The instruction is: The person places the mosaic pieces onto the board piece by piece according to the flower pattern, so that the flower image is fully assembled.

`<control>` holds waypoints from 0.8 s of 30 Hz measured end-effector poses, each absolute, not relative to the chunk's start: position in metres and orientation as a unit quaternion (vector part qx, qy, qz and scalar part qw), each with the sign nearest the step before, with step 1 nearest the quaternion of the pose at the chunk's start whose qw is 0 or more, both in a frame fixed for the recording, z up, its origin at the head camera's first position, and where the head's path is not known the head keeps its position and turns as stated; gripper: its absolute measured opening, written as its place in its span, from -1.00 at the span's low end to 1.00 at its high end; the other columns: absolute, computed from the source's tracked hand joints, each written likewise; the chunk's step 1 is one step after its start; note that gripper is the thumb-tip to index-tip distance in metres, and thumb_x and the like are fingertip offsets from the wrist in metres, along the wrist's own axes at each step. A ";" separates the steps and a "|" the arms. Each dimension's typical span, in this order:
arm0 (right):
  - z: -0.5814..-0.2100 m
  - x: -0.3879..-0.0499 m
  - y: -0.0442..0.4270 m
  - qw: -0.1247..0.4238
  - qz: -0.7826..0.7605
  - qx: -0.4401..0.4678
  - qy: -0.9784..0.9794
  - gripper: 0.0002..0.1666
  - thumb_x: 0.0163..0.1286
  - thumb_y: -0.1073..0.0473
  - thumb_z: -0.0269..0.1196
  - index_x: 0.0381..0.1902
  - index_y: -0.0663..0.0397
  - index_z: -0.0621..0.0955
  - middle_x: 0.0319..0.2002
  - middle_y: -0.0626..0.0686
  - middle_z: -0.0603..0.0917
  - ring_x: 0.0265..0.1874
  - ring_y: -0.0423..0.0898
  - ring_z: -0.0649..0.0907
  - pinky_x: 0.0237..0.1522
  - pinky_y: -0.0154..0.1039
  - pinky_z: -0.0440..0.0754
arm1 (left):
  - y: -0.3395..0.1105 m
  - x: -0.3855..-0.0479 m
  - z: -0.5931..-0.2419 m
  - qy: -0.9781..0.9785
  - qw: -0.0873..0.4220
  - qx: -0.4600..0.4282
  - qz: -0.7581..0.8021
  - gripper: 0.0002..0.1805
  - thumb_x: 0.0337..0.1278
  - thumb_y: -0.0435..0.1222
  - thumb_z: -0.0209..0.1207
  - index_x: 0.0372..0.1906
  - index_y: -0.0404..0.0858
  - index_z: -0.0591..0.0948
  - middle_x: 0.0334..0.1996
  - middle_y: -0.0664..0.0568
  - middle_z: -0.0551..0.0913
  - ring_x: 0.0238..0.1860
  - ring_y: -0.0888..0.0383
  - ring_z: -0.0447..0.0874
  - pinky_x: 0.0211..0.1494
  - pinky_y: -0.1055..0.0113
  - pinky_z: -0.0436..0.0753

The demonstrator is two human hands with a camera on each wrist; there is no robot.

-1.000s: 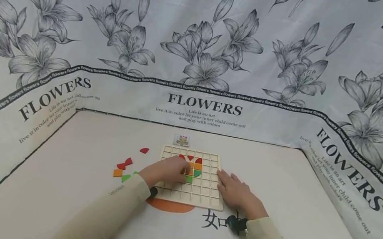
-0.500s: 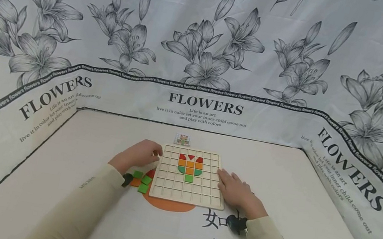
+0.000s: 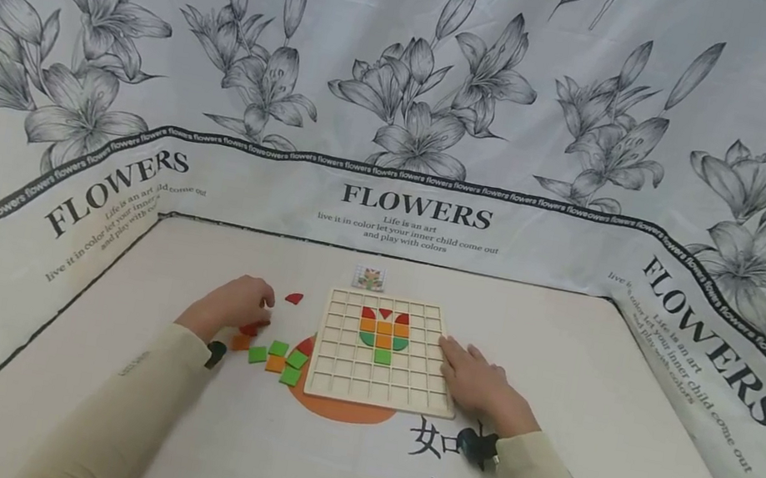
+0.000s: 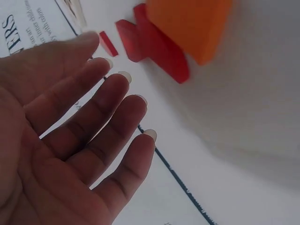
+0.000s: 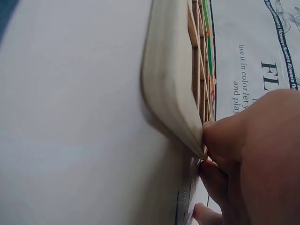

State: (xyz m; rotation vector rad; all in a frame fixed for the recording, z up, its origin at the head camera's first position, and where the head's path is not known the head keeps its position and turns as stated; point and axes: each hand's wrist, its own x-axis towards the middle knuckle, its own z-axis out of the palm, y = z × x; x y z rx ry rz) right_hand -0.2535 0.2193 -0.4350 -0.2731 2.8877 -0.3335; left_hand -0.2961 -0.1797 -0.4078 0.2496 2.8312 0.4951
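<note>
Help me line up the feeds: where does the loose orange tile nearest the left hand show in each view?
Head: left of centre, below the middle; the orange tile lies just under the left hand in the picture.
Left wrist: large at the top, right of centre, cut off by the top edge.
Right wrist: not in it.
Shared landmark: the FLOWERS lettering, only partly shown in both wrist views.

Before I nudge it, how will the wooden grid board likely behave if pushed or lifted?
The grid board is probably stiff: its rim looks thick. Broad and flat, it should slide rather than roll. If tilted, the coloured pieces might spill: they seem merely laid in its compartments.
</note>
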 end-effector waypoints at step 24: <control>-0.434 -0.253 0.223 0.107 -0.121 -0.099 0.982 -0.35 0.55 -0.04 -0.13 0.52 -0.03 0.12 0.52 0.07 0.14 0.49 0.28 0.08 0.33 0.43 0.04 | -0.180 -0.299 -0.418 0.968 0.148 0.048 0.198 -0.76 0.10 -0.28 0.32 -0.14 -0.23 0.60 -0.31 -0.02 0.59 -0.28 0.07 0.52 -0.23 0.32 0.59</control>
